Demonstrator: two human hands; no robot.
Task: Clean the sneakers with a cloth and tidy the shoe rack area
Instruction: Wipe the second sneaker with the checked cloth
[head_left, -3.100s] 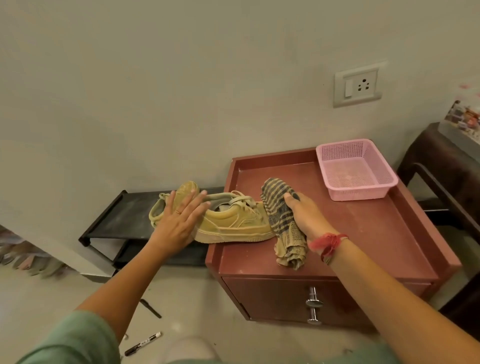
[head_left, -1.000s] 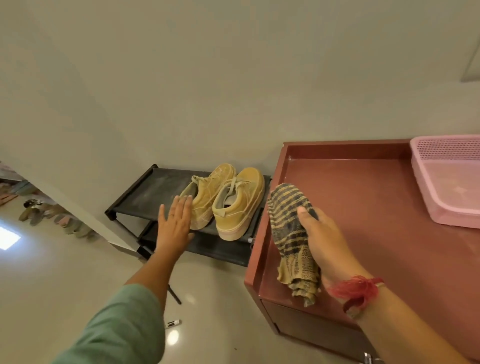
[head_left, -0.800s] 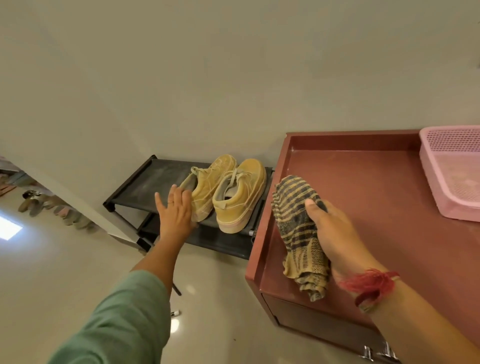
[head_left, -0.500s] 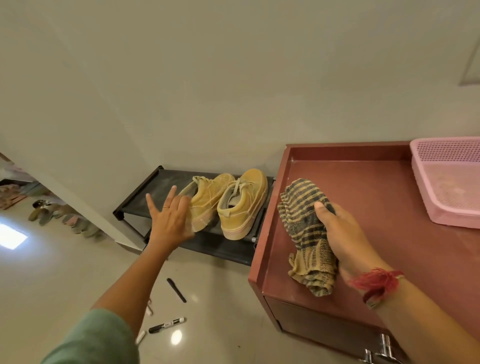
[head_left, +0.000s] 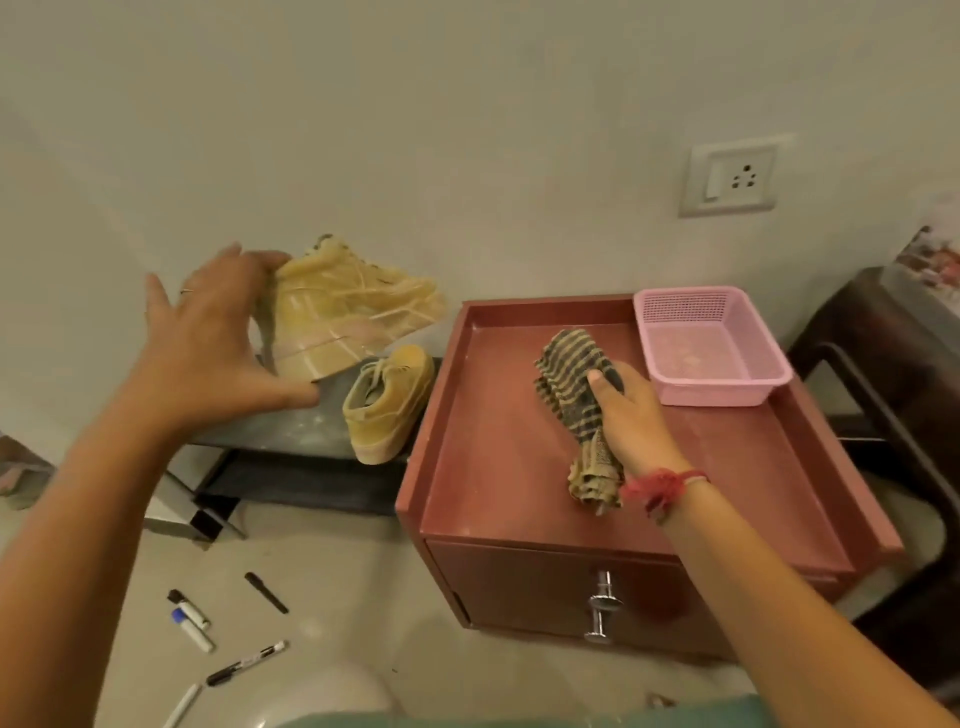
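My left hand (head_left: 208, 353) holds a yellow sneaker (head_left: 353, 317) by its heel end, raised above the black shoe rack (head_left: 291, 436) with its sole turned toward me; the shoe is motion-blurred. The second yellow sneaker (head_left: 389, 405) sits on the rack's top shelf, right beside the red cabinet (head_left: 493, 467). My right hand (head_left: 628, 415) grips a striped brown cloth (head_left: 566, 374) that lies bunched on the cabinet top.
A pink plastic basket (head_left: 717, 395) stands at the cabinet's back right corner. Several pens and markers (head_left: 244, 665) lie scattered on the floor in front of the rack. A dark wooden piece of furniture (head_left: 893, 364) stands to the right. A wall socket (head_left: 730, 176) is above.
My left hand has taken hold of the left sneaker and lifted it off the rack, sole toward me. The other sneaker stays on the shelf. My right hand still holds the cloth on the cabinet.
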